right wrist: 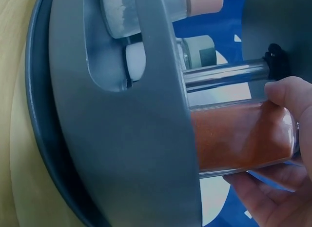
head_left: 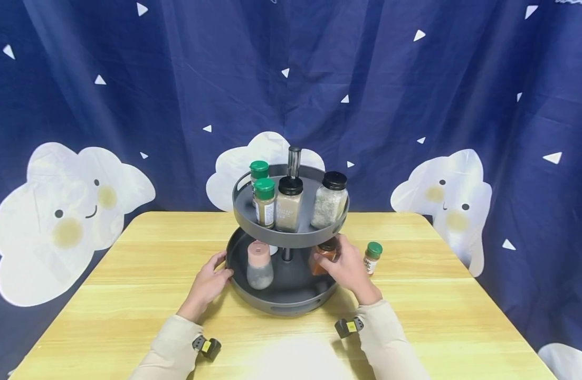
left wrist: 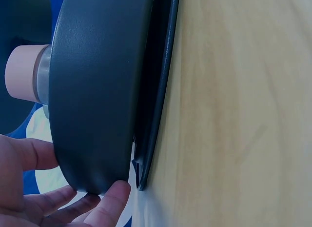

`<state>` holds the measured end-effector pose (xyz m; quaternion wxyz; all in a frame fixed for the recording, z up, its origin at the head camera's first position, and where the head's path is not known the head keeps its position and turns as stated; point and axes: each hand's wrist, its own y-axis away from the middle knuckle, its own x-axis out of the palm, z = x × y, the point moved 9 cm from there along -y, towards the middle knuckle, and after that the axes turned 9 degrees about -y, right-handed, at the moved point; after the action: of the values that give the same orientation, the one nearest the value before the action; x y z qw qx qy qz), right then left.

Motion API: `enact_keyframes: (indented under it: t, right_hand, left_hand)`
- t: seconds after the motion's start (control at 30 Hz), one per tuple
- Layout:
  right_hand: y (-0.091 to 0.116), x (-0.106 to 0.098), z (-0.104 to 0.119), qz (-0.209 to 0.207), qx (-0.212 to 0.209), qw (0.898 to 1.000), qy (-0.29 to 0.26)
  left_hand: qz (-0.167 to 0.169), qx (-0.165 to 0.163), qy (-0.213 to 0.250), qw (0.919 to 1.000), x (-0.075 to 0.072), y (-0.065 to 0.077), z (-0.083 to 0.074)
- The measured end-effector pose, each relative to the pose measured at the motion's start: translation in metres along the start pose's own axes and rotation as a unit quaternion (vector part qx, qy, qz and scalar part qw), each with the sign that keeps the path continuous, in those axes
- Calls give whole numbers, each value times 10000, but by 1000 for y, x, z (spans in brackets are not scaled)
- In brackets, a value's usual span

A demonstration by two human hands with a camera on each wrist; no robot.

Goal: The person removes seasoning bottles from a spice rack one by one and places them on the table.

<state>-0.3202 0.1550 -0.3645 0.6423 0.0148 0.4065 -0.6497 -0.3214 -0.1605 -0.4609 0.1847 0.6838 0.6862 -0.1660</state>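
Observation:
A dark grey two-tier lazy Susan [head_left: 291, 309] stands on the wooden table. My left hand [head_left: 208, 281] holds the left side of its lower tier, with the thumb at the rim and the other fingertips along the outer wall [left wrist: 97, 90]. Within the lower tier, at its right side, is a square glass jar of red-orange spice [right wrist: 239, 139] with a black lid. My right hand [head_left: 349, 266] grips this jar between thumb and fingers, its base hidden behind the tier's wall in the right wrist view. A pink-capped shaker [head_left: 259, 266] stands at the lower tier's left.
The upper tier [head_left: 295, 240] overhangs the lower one and carries two green-capped spice bottles [head_left: 265, 203] and two black-lidded jars [head_left: 328, 203]. Another green-capped bottle [head_left: 372, 257] stands on the table [head_left: 442, 306] to the right. Behind hangs a blue curtain [head_left: 366, 63].

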Motion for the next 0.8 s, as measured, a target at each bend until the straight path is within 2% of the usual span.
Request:
enact_keyframes:
  t: [0.43,0.8]
  right_hand:
    - [0,-16,2,-232,51,9996,-128]
    - [0,-25,-3,-257,336,9989,-186]
  left_hand:
    - [18,-1,-3,10000,0,1,-1]
    - [0,20,17,10000,0,0,1]
